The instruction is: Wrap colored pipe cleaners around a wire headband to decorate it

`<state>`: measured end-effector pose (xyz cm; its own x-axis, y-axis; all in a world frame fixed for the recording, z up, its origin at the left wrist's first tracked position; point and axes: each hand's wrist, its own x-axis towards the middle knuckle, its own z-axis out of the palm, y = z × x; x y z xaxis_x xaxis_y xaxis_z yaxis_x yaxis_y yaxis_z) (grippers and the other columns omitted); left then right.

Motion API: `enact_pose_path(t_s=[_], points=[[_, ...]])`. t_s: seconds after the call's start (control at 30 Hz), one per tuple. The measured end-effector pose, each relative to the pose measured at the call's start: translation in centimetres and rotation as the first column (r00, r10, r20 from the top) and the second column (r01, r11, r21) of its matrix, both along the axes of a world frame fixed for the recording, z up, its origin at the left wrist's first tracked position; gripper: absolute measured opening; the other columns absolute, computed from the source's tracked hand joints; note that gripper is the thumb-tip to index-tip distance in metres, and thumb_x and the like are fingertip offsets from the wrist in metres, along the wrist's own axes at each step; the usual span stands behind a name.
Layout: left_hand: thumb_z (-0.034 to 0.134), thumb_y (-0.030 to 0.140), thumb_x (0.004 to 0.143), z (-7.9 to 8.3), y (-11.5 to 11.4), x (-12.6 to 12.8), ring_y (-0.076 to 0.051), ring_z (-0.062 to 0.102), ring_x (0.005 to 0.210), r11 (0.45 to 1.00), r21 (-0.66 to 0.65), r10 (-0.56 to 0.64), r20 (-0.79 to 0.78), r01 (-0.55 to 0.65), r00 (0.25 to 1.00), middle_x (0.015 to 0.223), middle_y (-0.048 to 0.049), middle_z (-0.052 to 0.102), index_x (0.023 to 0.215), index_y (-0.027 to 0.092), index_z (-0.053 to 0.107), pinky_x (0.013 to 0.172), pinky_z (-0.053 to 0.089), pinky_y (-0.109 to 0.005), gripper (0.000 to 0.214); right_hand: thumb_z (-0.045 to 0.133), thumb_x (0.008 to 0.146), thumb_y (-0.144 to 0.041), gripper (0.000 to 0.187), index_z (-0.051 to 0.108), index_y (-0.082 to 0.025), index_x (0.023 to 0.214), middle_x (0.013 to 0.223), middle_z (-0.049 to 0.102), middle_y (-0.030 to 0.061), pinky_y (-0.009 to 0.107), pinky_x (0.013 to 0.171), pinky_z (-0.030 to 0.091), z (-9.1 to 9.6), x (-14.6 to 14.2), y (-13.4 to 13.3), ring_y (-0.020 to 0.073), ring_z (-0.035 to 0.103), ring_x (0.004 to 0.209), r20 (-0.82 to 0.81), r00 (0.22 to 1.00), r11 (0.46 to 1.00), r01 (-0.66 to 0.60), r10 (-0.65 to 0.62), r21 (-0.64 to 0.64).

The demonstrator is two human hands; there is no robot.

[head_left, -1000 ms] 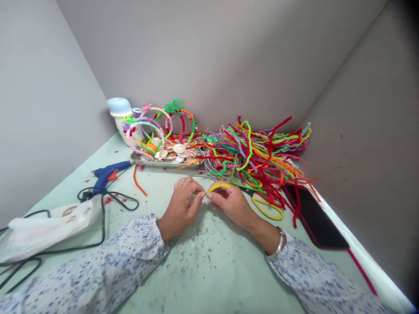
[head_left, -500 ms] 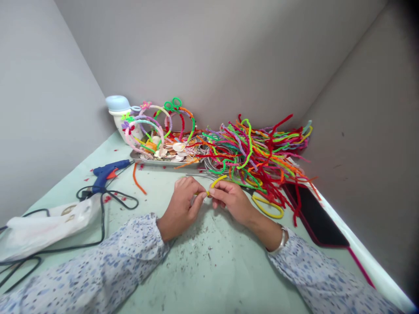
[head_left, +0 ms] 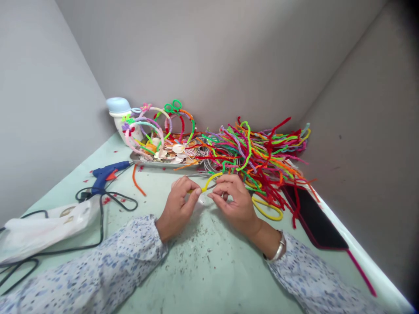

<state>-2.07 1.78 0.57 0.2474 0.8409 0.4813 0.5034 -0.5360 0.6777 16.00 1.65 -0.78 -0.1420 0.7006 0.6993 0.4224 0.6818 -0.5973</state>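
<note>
My left hand (head_left: 178,205) pinches one end of a short yellow pipe cleaner (head_left: 209,180) above the pale green table (head_left: 203,270). My right hand (head_left: 234,201) has its fingers curled over the other end of the same pipe cleaner, which arches up between the two hands. Both hands sit just in front of a big tangled heap of coloured pipe cleaners (head_left: 258,157). A bent yellow pipe cleaner loop (head_left: 268,210) lies on the table right of my right hand.
A metal tray (head_left: 157,162) with shells and pipe-cleaner hoops stands at the back, next to a white jar with a blue lid (head_left: 118,112). A blue glue gun (head_left: 106,172) with black cord, a white bag (head_left: 42,229) and a dark phone (head_left: 312,216) lie around.
The yellow pipe cleaner has been bent further and now arches higher between the hands. My right hand has shifted slightly and re-gripped its end; my left hand stays in place.
</note>
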Motion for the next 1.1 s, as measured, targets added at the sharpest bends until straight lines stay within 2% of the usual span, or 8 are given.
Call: enact_pose_path(t_s=[0.17,0.33,0.57,0.83,1.1], points=[[0.044,0.028,0.094,0.00,-0.17,0.07,-0.018,0.050,0.082,1.000,0.004,-0.013,-0.030,0.013,0.999,0.079,-0.0019,0.054,0.081,0.020,0.056,0.079,0.039,-0.034,0.020,0.064,0.085,-0.022,0.008,0.066,-0.024,0.092,0.089,0.058,0.0047,0.027,0.065,0.054,-0.24,-0.18,-0.08,0.0161,0.061,0.082,0.116,0.993,0.996,0.013,-0.023,0.092],[0.044,0.028,0.094,-0.09,-0.21,0.08,-0.019,0.051,0.081,1.000,0.014,-0.027,-0.041,0.028,0.999,0.078,-0.0018,0.054,0.080,0.020,0.057,0.078,0.039,-0.035,0.020,0.063,0.087,-0.025,0.009,0.067,-0.025,0.095,0.088,0.060,0.0050,0.030,0.071,0.054,-0.36,-0.17,0.08,0.0173,0.062,0.083,0.145,0.988,0.996,0.034,-0.046,0.081],[0.044,0.028,0.094,-0.05,-0.27,0.10,-0.018,0.051,0.081,0.999,0.012,-0.041,-0.060,0.041,0.997,0.079,-0.0019,0.055,0.083,0.020,0.058,0.079,0.039,-0.034,0.020,0.061,0.087,-0.022,0.011,0.069,-0.024,0.095,0.086,0.062,0.0048,0.030,0.073,0.052,0.02,-0.14,-0.02,0.0167,0.061,0.082,0.124,0.992,0.997,0.004,-0.013,0.071],[0.044,0.026,0.095,-0.10,-0.14,0.06,-0.018,0.050,0.083,0.997,0.033,-0.063,-0.059,0.065,0.996,0.080,-0.0021,0.054,0.083,0.019,0.057,0.080,0.038,-0.034,0.018,0.064,0.085,-0.020,0.012,0.072,-0.024,0.093,0.082,0.059,0.0033,0.028,0.068,0.050,0.41,-0.28,0.00,0.0149,0.059,0.076,0.055,0.998,1.000,-0.001,0.001,-0.004],[0.044,0.028,0.095,-0.10,-0.10,0.01,-0.019,0.050,0.083,0.997,0.040,-0.068,-0.067,0.070,0.995,0.081,-0.0030,0.055,0.083,0.020,0.057,0.079,0.039,-0.035,0.019,0.066,0.084,-0.022,0.011,0.073,-0.023,0.092,0.084,0.062,0.0034,0.027,0.066,0.048,0.37,-0.20,0.22,0.0149,0.059,0.076,-0.027,0.998,0.981,-0.066,0.062,-0.183]])
